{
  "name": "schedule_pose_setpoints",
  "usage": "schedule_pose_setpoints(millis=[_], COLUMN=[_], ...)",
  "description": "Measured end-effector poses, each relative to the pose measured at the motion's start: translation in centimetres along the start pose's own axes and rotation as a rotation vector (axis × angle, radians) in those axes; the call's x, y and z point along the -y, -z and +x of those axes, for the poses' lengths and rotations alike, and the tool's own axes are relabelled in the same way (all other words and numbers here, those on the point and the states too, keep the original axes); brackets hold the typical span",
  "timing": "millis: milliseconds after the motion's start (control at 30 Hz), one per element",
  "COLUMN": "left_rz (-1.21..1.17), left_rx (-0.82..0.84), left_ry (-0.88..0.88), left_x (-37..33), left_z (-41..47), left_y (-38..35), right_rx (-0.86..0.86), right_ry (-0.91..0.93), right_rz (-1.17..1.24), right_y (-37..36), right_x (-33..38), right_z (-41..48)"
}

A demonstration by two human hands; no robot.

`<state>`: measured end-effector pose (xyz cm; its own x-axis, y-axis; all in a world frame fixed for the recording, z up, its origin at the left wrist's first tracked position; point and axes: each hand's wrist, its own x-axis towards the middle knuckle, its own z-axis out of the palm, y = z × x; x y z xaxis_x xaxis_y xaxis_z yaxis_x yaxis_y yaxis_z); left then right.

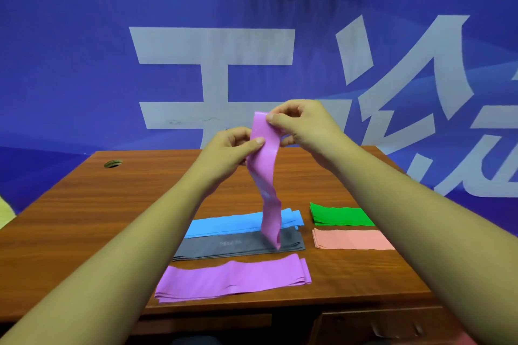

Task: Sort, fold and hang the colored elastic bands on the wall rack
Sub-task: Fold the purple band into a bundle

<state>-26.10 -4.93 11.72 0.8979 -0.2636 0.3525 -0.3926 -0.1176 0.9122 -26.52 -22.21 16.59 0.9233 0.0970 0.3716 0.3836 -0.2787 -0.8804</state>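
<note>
A purple elastic band (267, 176) hangs upright above the desk, its lower end dangling over the grey band. My left hand (232, 148) pinches it a little below the top, and my right hand (300, 123) pinches its top edge. Flat on the wooden desk (112, 218) lie a blue band (238, 223), a grey band (238, 246) and a stack of purple bands (232, 279). To the right sit a folded green band (340, 214) and a folded salmon-pink band (350, 239), both partly hidden by my right forearm.
A blue wall (84, 64) with large pale characters rises right behind the desk. A round cable hole (113, 163) sits at the desk's back left. A yellow object (5, 213) shows at the left edge. No rack is in view.
</note>
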Motion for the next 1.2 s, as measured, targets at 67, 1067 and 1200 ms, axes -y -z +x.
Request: schedule_pose_setpoints(millis=[67, 1067, 1200], left_rz=[0.002, 0.105, 0.045], left_rx=[0.014, 0.315, 0.234], left_ry=[-0.001, 0.446, 0.515], left_x=[0.4, 8.0, 9.2], left_z=[-0.1, -11.2, -13.6], left_y=[0.2, 7.5, 8.5], right_rx=[0.066, -0.369, -0.414], right_ry=[-0.029, -0.463, -0.519], right_rz=[-0.084, 0.102, 0.16], right_y=[-0.1, -0.3, -1.0], right_x=[0.0, -10.0, -12.0], right_z=[-0.1, -6.6, -9.3])
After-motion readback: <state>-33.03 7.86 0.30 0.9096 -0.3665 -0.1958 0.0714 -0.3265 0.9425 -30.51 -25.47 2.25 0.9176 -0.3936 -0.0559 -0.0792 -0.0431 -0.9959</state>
